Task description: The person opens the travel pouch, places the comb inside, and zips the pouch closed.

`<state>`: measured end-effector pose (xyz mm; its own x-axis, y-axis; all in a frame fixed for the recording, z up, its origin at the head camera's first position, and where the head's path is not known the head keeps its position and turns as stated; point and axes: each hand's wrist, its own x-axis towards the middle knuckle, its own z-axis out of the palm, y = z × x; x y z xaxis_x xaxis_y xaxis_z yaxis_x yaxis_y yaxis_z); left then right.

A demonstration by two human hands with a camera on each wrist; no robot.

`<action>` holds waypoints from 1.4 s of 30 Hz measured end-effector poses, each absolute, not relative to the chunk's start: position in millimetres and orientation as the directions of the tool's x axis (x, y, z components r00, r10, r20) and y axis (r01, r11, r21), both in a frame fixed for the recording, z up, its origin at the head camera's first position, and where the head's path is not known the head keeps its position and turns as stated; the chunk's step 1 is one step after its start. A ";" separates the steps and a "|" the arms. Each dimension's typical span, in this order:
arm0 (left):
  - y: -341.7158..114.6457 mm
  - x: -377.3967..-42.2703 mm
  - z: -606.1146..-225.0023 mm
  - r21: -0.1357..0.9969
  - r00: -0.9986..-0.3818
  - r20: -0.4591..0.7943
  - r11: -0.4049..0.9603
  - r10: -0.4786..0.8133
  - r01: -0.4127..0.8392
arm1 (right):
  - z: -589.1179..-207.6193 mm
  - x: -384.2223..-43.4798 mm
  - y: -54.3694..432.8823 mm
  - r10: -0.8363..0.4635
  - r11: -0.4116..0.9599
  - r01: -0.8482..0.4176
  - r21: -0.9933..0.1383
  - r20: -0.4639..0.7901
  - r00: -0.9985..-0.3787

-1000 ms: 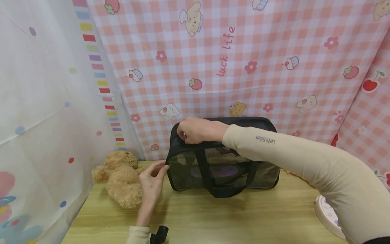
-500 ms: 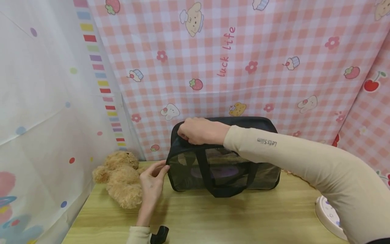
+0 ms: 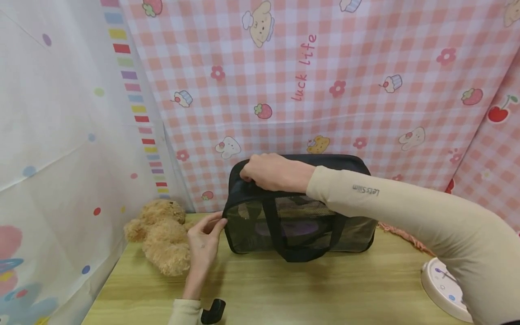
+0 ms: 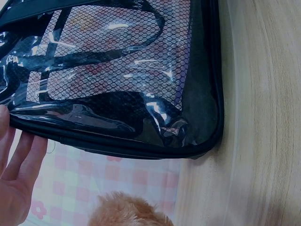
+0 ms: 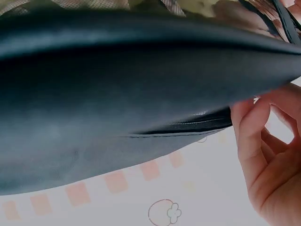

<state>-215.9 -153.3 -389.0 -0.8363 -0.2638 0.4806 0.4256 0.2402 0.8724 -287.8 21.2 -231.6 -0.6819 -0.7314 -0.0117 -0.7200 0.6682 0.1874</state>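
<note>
A black bag [image 3: 357,239] with clear and mesh sides stands on the table against the back cloth. Its strap handle [image 3: 298,256] hangs down in front. Something purple [image 3: 302,228] shows dimly through the clear panel. My left hand [image 3: 203,241] pinches the bag's upper left edge between thumb and fingers. Over the top, my right hand [image 3: 276,172] pinches at the zipper [image 5: 188,126] near the left end; any zipper pull is hidden in the fingers. The right wrist view has the black top [image 5: 94,89] filling most of it.
Left of the bag lies a fluffy tan teddy bear [image 3: 166,239]. At the right, a round white clock-like disc [image 3: 440,289] is partly covered by the right sleeve [image 3: 390,203]. Coral fringe [image 3: 406,237] runs along the table's back. A checked cloth [image 3: 325,58] hangs behind.
My right hand has shifted slightly to the right along the bag's top, uncovering more of the disc and fringe. The left hand keeps its pinch on the bag's edge.
</note>
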 end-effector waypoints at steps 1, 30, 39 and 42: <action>-153.6 -216.0 -389.0 0.872 -0.836 0.482 0.239 -0.263 0.427 | -231.5 -287.4 21.6 -0.732 0.667 -0.720 0.189 -0.012 -0.681; -155.9 -217.2 -388.5 0.870 -0.831 0.486 0.235 -0.272 0.432 | -231.5 -305.4 38.8 -0.780 0.622 -0.782 -0.035 0.055 -0.623; -155.8 -216.9 -389.6 0.869 -0.832 0.488 0.233 -0.264 0.436 | -221.9 -313.8 47.2 -0.803 0.565 -0.804 -0.184 0.101 -0.588; -154.7 -217.4 -389.5 0.864 -0.828 0.498 0.236 -0.257 0.446 | -217.8 -314.6 48.8 -0.802 0.565 -0.799 -0.206 0.092 -0.591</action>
